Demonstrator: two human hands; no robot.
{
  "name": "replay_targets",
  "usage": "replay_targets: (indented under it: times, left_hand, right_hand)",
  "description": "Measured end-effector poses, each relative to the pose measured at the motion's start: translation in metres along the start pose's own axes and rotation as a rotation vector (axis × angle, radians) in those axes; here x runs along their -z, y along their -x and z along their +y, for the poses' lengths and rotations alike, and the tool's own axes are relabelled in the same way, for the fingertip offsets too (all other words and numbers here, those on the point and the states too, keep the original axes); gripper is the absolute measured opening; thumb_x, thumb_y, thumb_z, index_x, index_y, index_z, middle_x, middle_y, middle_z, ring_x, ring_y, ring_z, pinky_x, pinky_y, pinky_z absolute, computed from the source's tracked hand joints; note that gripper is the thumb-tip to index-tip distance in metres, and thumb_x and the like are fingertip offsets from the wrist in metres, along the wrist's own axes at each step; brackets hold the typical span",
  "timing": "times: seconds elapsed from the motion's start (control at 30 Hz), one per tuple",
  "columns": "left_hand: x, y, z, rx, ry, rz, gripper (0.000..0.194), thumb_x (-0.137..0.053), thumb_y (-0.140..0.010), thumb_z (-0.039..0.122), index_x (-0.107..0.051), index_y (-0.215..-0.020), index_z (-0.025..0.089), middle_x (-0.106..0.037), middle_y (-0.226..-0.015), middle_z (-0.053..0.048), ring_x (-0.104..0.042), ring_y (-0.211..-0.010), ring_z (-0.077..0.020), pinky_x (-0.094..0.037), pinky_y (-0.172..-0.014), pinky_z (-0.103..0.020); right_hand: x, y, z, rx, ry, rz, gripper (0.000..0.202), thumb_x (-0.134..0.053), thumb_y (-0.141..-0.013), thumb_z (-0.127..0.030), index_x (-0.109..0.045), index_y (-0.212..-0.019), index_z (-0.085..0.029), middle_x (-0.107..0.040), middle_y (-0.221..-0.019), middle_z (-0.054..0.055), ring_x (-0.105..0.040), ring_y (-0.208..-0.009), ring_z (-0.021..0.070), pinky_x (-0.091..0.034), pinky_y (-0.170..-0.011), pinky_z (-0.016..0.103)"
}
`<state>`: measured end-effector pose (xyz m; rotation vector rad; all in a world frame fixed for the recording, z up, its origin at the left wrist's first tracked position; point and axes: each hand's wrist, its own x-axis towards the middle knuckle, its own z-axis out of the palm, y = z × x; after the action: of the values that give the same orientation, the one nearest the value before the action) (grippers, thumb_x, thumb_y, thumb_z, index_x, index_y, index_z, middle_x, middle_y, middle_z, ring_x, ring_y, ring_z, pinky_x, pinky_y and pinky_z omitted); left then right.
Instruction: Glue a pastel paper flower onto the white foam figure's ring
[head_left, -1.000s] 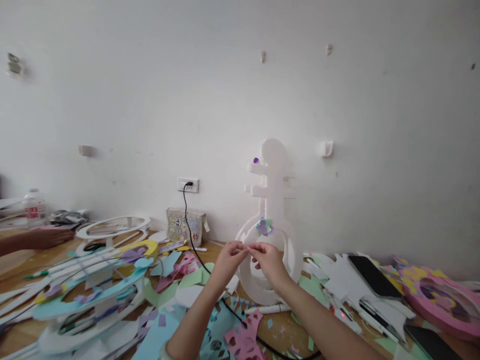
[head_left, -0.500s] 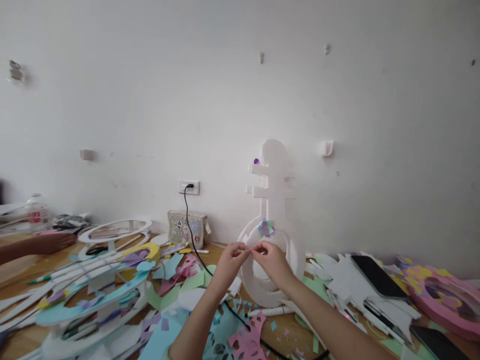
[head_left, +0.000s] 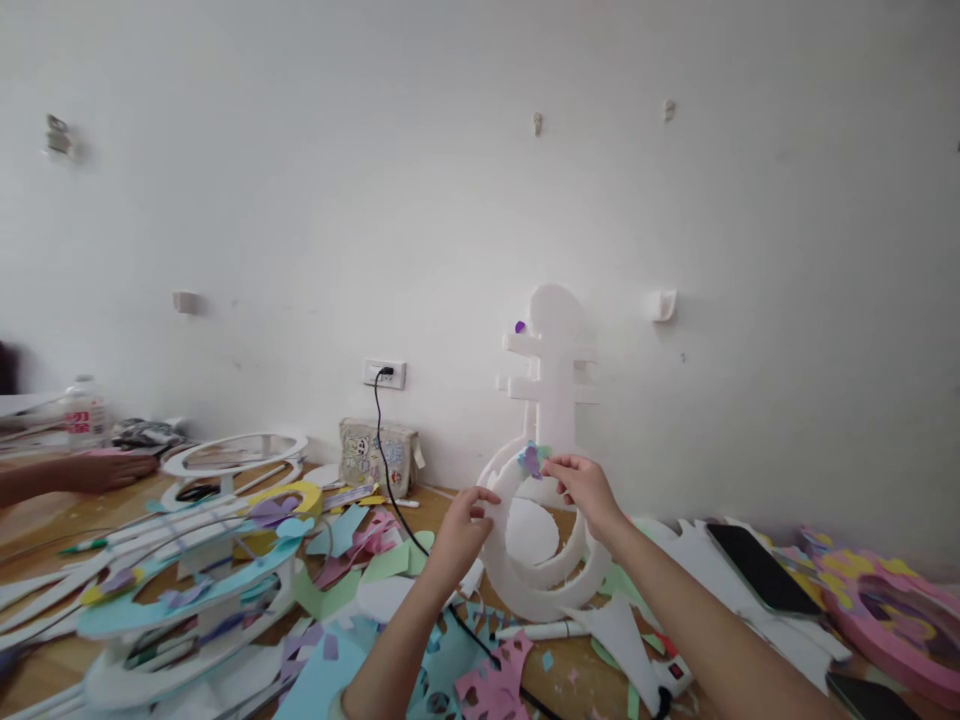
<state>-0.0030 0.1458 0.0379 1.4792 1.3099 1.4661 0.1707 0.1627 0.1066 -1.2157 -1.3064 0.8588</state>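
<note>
A white foam-like structure (head_left: 553,400), with a ring at its base and short side bars above, stands against the wall. On the top of the ring sits a small paper flower (head_left: 532,459) in purple, blue and green. My right hand (head_left: 589,492) pinches the flower's right edge between thumb and fingertips. My left hand (head_left: 466,525) is at the ring's left side, thumb and fingers apart, fingertips against the rim. A white round piece (head_left: 531,530) shows through the ring. A purple dot (head_left: 520,327) is on the upper side bar.
Cut paper (head_left: 495,675) litters the table. A white tool with a red switch (head_left: 675,674) lies at front right, near a phone (head_left: 761,568) and a pink ring (head_left: 892,630). Layered white and blue rings (head_left: 112,622) stand left. Another person's hand (head_left: 112,470) rests at far left.
My hands, together in front of the ring before, have parted. The right moved up to the flower; the left stayed by the ring's left rim. The white tool with the switch now shows.
</note>
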Motion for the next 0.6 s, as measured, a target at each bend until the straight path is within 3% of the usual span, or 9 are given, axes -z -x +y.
replay_targets:
  times: [0.27, 0.6]
  left_hand:
    - [0.0008, 0.0037, 0.0064, -0.019, -0.027, -0.004, 0.026, -0.050, -0.062, 0.001, -0.062, -0.075, 0.020, -0.055, -0.077, 0.002, -0.056, -0.073, -0.0145, -0.043, -0.063, -0.022]
    - [0.0009, 0.0036, 0.0063, -0.033, -0.046, 0.012, 0.028, -0.049, -0.061, 0.000, -0.062, -0.075, 0.019, -0.057, -0.082, 0.000, -0.058, -0.075, -0.0153, -0.046, -0.068, -0.024]
  right_hand:
    - [-0.0007, 0.0002, -0.0004, -0.068, -0.067, -0.002, 0.010, -0.065, -0.067, -0.026, -0.061, -0.063, -0.017, -0.042, -0.049, -0.007, -0.026, -0.040, 0.0068, -0.017, -0.040, 0.023]
    - [0.0042, 0.0046, -0.0043, -0.089, -0.158, -0.059, 0.012, -0.056, -0.072, -0.019, -0.049, -0.062, -0.019, -0.063, -0.069, 0.001, -0.031, -0.039, 0.0047, -0.022, -0.038, 0.020]
